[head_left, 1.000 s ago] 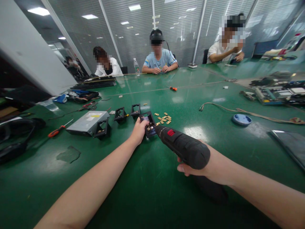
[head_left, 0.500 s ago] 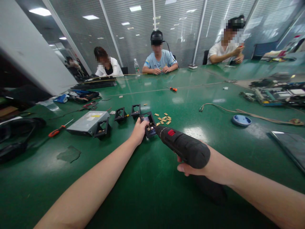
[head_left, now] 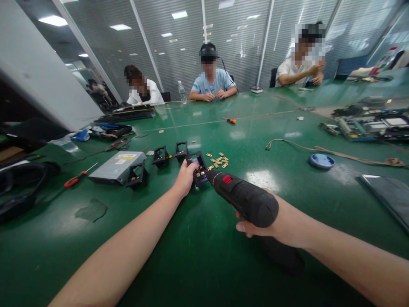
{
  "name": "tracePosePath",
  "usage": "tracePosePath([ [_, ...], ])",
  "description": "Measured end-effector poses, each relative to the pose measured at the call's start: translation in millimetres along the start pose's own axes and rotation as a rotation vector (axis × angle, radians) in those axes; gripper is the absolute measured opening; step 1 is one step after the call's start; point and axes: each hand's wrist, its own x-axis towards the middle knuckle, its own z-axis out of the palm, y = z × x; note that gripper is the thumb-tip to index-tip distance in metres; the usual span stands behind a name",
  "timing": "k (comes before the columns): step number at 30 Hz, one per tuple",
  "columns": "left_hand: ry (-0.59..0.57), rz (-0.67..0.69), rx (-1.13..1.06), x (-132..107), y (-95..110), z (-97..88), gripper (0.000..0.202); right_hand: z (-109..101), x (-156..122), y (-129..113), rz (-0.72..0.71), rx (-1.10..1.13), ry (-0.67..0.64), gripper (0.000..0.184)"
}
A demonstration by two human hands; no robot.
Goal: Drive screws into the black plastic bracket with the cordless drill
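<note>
My left hand (head_left: 184,178) grips a small black plastic part (head_left: 197,167) with metal contacts inside, holding it on the green table (head_left: 204,256). My right hand (head_left: 275,224) is wrapped round the handle of a black electric screwdriver (head_left: 244,198) with a red switch. Its tip points into the black part. Several small brass pieces (head_left: 218,160) lie just beyond the part.
Two more black parts (head_left: 171,153), a grey drive box (head_left: 116,167) and a red screwdriver (head_left: 78,175) lie to the left. A blue round lid (head_left: 322,160), a cable (head_left: 319,148) and circuit boards (head_left: 367,125) are on the right. Three people sit at the far side.
The view has dropped slightly. Both hands, the screwdriver and the black part keep the same pose.
</note>
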Motion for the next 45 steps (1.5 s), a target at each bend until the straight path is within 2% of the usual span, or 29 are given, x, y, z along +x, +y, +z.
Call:
tracePosePath([
  [14,0.015,-0.007,0.018,1.6,-1.0,-2.3,0.035,1.0,-0.8,-8.7,0.029,0.025,-0.003,0.03],
  [21,-0.035,-0.044,-0.06,-4.2,5.7,0.4,0.041,0.5,0.2,-7.5,0.053,0.017,0.008,0.034],
  [34,-0.019,-0.043,-0.133,-8.7,11.1,6.7,0.032,-1.4,1.3,-4.5,0.017,-0.018,-0.004,0.032],
  [45,-0.022,-0.026,-0.109,-5.5,6.7,6.1,0.031,-1.0,1.3,0.8,-0.013,-0.036,0.02,0.032],
])
